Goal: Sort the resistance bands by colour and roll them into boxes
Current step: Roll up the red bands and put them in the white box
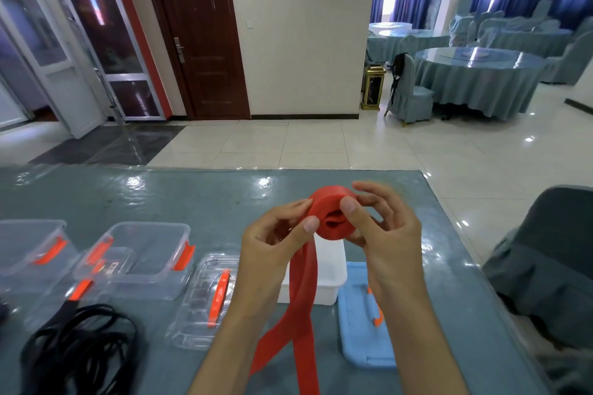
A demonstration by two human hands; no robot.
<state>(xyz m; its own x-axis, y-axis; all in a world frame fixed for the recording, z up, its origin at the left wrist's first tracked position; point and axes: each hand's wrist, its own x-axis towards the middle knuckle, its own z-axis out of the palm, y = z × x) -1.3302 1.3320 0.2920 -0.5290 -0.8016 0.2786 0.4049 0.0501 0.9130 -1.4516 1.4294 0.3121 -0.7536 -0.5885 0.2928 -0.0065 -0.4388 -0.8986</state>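
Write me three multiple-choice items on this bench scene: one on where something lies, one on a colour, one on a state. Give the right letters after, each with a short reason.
1. Where do the black bands lie?
A. In the white box
B. Loose on the table at the near left
C. On the blue lid

2. What colour is the band being rolled?
A. Red
B. Green
C. Yellow

3. How far rolled is that band?
A. Fully rolled
B. Not started
C. Partly rolled, with tails hanging down

Answers: 1 B, they sit in a heap on the table in front of the clear boxes. 2 A, the coil in the grip of the left hand and right hand is red. 3 C, a coil is formed while two strips trail toward the camera.
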